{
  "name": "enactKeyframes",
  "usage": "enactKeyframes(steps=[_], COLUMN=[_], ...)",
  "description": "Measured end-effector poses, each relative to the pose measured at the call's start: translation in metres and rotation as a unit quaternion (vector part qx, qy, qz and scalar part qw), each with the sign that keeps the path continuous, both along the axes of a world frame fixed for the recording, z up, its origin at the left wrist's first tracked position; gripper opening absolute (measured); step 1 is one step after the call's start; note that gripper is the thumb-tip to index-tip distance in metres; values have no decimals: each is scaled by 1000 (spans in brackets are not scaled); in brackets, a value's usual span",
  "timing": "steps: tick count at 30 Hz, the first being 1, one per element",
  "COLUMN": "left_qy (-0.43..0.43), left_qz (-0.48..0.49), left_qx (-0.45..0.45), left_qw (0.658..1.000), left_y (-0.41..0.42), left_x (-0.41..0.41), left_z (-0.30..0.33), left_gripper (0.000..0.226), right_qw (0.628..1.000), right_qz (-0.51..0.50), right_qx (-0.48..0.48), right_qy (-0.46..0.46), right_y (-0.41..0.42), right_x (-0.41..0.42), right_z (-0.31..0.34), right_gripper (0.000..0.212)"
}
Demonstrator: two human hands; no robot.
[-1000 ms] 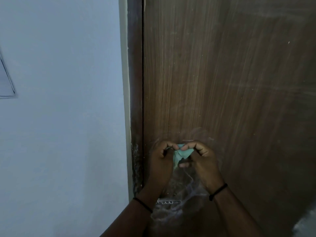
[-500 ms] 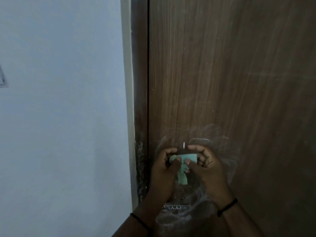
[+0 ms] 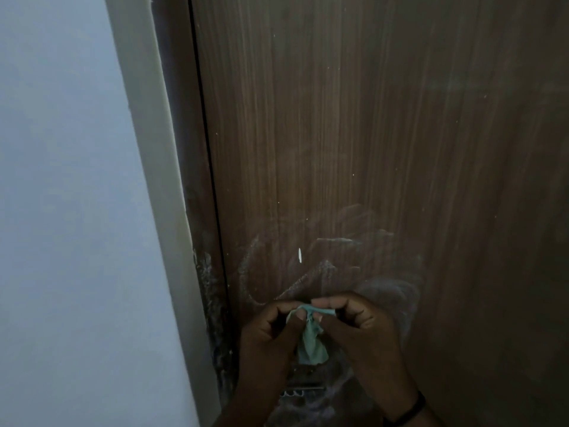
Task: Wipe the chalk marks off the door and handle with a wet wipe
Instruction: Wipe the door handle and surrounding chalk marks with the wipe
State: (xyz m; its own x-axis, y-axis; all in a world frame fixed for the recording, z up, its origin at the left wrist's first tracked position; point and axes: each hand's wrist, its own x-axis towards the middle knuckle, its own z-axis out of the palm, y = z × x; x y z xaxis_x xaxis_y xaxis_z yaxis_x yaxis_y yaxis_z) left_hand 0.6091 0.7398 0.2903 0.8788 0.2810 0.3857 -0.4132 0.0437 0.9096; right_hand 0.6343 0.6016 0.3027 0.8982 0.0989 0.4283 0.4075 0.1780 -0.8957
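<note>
Because it is a thin, damp scrap of cloth-like tissue, the pale green wet wipe (image 3: 309,340) will likely handle as something nearly weightless, limp and easily bunched, with no stiffness of its own to press against wood. It sits low in the frame, just right of centre, pinched at its upper edge between both hands: the left hand (image 3: 271,331) has thumb and fingers closed on the top left corner, the right hand (image 3: 360,328) curls shut on the top right, and the rest hangs down crumpled between them. Behind, the brown door (image 3: 385,134) carries smeared chalk marks (image 3: 338,263) in the lower middle, more along the door frame (image 3: 212,303) at lower left. The handle looks hidden behind the hands. Folding the wipe into a pad backed by flat fingers would probably give better pressure than gripping a corner.
</note>
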Motion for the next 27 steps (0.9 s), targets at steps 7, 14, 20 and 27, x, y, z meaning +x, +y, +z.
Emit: enactKeyframes(steps=[7,14,20,27], left_qy=[-36,-88,-91,-100], left_qz=[-14,-11,-9,6], left_qx=[-13,-17,-16,-15], left_qw=[999,996,996,995], left_y=[3,16,17,22], left_x=[1,-1,3,6], left_z=[-16,-37,-55,-56], left_gripper=[14,13,15,15], right_qw=[999,997,995,995], right_qz=[-18,-7,-22,-34], right_qx=[11,51,79,64], right_qy=[-29,-52,-62,-69], right_y=[4,20,23,28], right_x=[0,-7,-6,-4], right_z=[-10,-35,-50,-53], right_gripper=[39,28,23,31])
